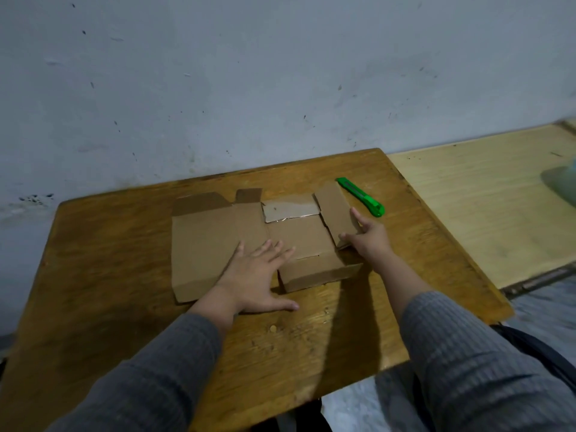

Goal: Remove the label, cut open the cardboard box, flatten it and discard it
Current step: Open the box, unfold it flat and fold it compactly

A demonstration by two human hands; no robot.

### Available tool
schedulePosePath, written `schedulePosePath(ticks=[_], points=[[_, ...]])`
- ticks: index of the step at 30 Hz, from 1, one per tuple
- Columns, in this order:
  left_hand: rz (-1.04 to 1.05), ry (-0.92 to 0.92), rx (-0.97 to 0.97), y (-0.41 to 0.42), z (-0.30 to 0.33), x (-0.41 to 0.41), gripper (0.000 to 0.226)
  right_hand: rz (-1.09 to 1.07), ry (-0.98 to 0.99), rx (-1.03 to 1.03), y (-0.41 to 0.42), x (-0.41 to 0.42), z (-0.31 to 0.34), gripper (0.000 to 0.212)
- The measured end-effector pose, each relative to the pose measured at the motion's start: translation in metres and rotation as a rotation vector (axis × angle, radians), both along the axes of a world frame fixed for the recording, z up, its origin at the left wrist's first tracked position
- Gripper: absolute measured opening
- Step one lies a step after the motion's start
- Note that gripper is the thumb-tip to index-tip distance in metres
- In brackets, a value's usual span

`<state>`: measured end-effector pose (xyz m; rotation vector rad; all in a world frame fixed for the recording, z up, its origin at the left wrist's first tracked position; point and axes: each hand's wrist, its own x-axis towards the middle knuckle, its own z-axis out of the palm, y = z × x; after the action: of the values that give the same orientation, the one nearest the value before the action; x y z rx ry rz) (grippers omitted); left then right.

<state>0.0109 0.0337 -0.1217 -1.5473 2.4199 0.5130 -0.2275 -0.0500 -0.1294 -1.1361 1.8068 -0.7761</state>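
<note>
The brown cardboard box (205, 241) lies cut open and spread out in the middle of the wooden table (93, 275). Its panels are mostly flat; the near flap and the right flap still stand up a little. My left hand (258, 275) presses flat on the middle panel with fingers spread and the thumb on the table. My right hand (364, 235) pushes with straight fingers against the raised right flap (335, 210). A pale patch with shiny tape (290, 208) shows on the far middle panel. A green utility knife (361, 196) lies just right of the box.
A grey scuffed wall (249, 73) stands directly behind the table. A lighter wooden surface (483, 198) adjoins on the right, with a blurred pale object (561, 185) at its far edge. A small crumb (273, 329) lies near the table's front.
</note>
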Motion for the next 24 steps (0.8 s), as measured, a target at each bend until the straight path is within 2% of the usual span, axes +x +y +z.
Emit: schedulePosePath(ticks=[4,5,7,10,12,14,16,21,24], points=[[0.027,-0.023,-0.046,0.001,-0.004,-0.008,0.107,0.053,0.125,-0.011,0.003,-0.005,0.005,0.069],[0.048,-0.007,-0.042,0.001,-0.004,-0.008,0.105,0.072,0.203,-0.008,0.004,-0.006,0.005,0.066],[0.088,0.03,-0.036,0.002,-0.004,-0.009,0.1,0.154,0.478,-0.034,0.005,-0.012,0.006,0.053],[0.123,0.059,-0.059,0.007,-0.005,-0.011,0.097,0.431,0.817,-0.283,0.006,-0.025,0.005,0.025],[0.151,0.083,-0.085,0.009,-0.006,-0.012,0.098,0.647,0.863,-0.469,0.007,-0.034,0.001,0.021],[0.182,0.113,-0.105,0.012,-0.007,-0.012,0.097,0.831,0.834,-0.487,0.01,-0.043,-0.005,0.031],[0.211,0.134,-0.109,0.015,-0.007,-0.012,0.096,0.956,0.858,-0.393,0.014,-0.054,-0.01,0.049],[0.27,0.032,-0.065,0.014,-0.009,-0.018,0.094,1.088,0.826,-0.352,0.011,-0.073,-0.003,0.067],[0.344,0.012,-0.033,0.012,-0.01,-0.022,0.111,1.17,0.844,-0.372,0.003,-0.075,0.005,0.088]])
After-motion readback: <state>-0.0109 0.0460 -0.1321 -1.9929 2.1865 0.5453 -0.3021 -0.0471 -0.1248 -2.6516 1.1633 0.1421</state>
